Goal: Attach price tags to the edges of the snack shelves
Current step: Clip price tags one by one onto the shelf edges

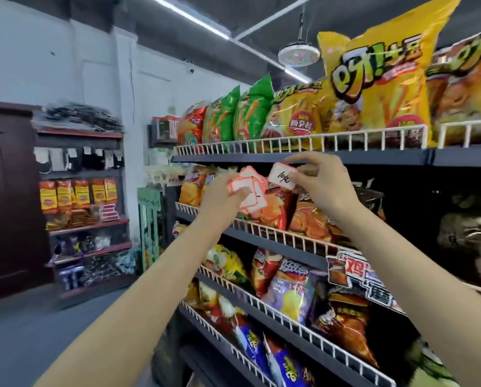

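The right hand (316,177) is pinching a single price tag (282,176) by its right end, holding it tilted just below the dark front edge of the top shelf (345,157). The tag is white with a red border and is showing dark handwriting that is too slanted to read. The left hand (225,195) is gripping a fanned stack of tags (247,189), the thumb pressing across the top one; these are also white with red borders, and their marks are too small to make out.

On the top shelf, behind a white wire rail (303,141), a big yellow chip bag (379,76) is standing upright, bearing large green and yellow stylised lettering. Green bags (250,113) and an orange bag (190,127) are lining up to its left. Lower shelves are carrying orange chip bags (270,208), a purple bag (288,294) and blue bags (254,344). A red-and-white sign (356,275) with Chinese characters is hanging from a lower rail.

Across the grey floor (38,331), a second rack (85,202) is standing against a white wall (52,57), holding yellow packets. Strip lights (189,16) are running along the dark ceiling.
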Demonstrator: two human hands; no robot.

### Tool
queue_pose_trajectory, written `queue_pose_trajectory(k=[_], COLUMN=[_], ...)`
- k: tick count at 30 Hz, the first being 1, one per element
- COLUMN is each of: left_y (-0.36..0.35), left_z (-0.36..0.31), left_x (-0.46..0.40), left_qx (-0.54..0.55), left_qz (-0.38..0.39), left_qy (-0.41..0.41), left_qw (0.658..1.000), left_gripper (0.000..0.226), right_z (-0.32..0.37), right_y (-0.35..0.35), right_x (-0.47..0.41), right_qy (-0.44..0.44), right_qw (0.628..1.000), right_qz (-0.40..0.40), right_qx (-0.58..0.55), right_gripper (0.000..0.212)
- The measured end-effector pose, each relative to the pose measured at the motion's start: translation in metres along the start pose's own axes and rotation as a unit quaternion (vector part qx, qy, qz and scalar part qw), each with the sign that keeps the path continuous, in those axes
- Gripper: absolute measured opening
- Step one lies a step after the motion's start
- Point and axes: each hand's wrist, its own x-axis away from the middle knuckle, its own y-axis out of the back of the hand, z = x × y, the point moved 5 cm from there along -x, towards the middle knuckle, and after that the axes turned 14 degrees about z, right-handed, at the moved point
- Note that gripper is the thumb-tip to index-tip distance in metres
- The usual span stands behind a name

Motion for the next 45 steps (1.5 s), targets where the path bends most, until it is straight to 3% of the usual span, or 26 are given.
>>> queue_pose_trajectory(k=[6,10,18,22,26,31,45], left_y=[0.045,0.067,0.095,0.092,0.081,0.079,0.075], left_z=[0.048,0.090,0.134,0.144,0.150,0.142,0.146], left_x=[-0.080,-0.141,-0.260,-0.304,-0.321,-0.319,-0.325], left_qx=[0.006,0.011,-0.025,-0.024,0.049,0.104,0.135], left_qz=[0.013,0.055,0.165,0.199,0.242,0.276,0.281], left_qy=[-0.022,-0.024,-0.085,-0.108,-0.114,-0.168,-0.188], left_qw=[1.000,0.998,0.982,0.974,0.962,0.941,0.931], left_gripper=[0.029,0.034,0.053,0.048,0.026,0.045,0.041], right_z=[-0.013,-0.026,-0.052,-0.061,-0.061,-0.058,-0.054], right_y=[-0.034,-0.068,-0.120,-0.127,-0.130,-0.132,-0.131], right_x=[-0.075,-0.125,-0.220,-0.249,-0.263,-0.270,-0.276], right_qy=[0.010,0.006,-0.025,-0.044,-0.045,-0.035,-0.034], right_qw=[0.996,0.984,0.964,0.943,0.918,0.906,0.897], right_qz=[-0.028,-0.048,-0.117,-0.163,-0.191,-0.198,-0.221], right_qx=[0.082,0.173,0.238,0.287,0.344,0.373,0.381], right_gripper=[0.014,0.012,0.003,0.008,0.004,0.005,0.007])
